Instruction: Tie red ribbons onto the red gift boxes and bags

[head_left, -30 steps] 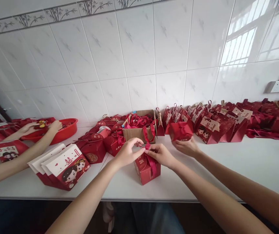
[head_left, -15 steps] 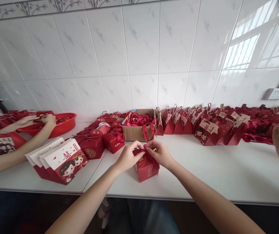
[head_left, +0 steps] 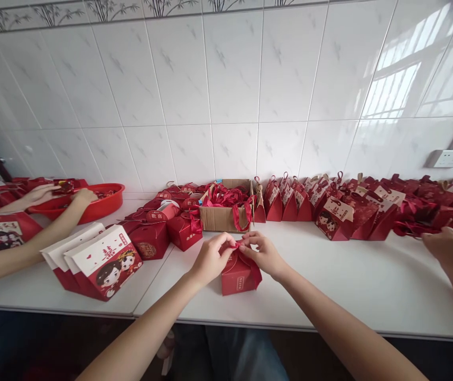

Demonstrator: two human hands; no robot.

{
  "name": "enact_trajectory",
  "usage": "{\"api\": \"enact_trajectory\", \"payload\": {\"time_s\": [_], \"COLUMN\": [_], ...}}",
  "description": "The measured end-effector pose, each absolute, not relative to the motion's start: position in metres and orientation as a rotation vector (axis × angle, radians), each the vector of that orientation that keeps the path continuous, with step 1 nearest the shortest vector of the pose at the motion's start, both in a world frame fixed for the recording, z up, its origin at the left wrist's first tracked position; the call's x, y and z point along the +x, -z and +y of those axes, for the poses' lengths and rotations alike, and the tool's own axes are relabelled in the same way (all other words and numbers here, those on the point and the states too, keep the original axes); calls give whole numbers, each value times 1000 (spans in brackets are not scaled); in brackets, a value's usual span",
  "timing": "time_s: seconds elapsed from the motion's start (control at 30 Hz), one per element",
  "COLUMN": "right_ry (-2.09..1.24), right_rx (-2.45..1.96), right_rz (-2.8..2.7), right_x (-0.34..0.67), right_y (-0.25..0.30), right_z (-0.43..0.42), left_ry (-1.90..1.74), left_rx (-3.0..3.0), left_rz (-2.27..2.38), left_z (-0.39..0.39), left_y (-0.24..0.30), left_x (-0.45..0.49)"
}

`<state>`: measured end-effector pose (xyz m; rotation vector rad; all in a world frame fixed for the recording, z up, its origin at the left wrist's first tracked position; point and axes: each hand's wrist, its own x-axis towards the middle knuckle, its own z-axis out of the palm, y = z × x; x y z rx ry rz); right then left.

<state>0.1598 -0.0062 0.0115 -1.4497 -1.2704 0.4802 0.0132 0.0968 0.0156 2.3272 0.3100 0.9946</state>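
A small red gift box (head_left: 239, 279) stands on the white table in front of me. Dark red ribbon (head_left: 237, 245) runs over its top and down its right side. My left hand (head_left: 213, 257) pinches the ribbon from the left, fingers closed at the top of the box. From the right, my right hand (head_left: 264, 254) grips the same ribbon between thumb and fingers, close to the left fingertips. The hands partly cover the box lid and the knot area.
Behind the box is a cardboard carton (head_left: 220, 219) of red ribbons. Closed red boxes (head_left: 147, 238) and white-topped boxes (head_left: 105, 264) stand left, triangular gift bags (head_left: 335, 217) right. A co-worker's hands reach into a red basin (head_left: 109, 209); another person's hand (head_left: 450, 248) is at far right.
My hands stay at the ribbon, and the box has turned slightly. The co-worker on the left now lifts a wrapped item from the basin. The far-right hand has come further into view.
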Motion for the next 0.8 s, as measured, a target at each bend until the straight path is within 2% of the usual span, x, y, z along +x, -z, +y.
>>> {"api": "enact_trajectory", "payload": {"time_s": [0.33,0.8], "right_ry": [-887,-866], "right_rx": [-1163,-1173], "right_rz": [-1242,-1059], "right_x": [161,149], "right_y": [-13,-10], "right_z": [-12,-18], "left_ry": [-959,-925], "left_rx": [2232,2231], "left_rz": [277,363], "left_z": [96,77], "left_y": [-12,-21], "left_x": [18,3]}}
